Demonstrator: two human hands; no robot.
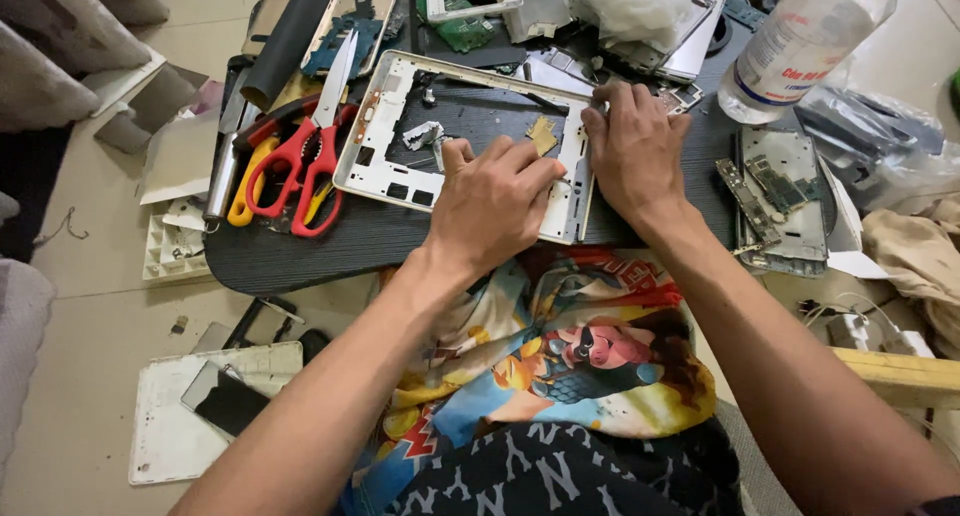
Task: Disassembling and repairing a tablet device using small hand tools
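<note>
A white tablet frame point(385, 171) with a dark inner panel lies on the dark round table point(330, 241). My left hand point(492, 201) rests on the frame's near right part, fingers curled and pressing down on it. My right hand point(630, 146) presses on the frame's right edge, fingertips at its far right corner. A small gold patch point(542, 133) and a silver scrap point(422, 134) lie inside the frame, between and left of my hands.
Red-handled scissors point(305, 156) and a yellow-handled tool point(250, 181) lie left of the frame. A clear plastic bottle point(800, 36) stands far right. Another opened device with circuit boards point(785, 191) lies right. Several parts crowd the table's back. A white panel point(185, 416) lies on the floor.
</note>
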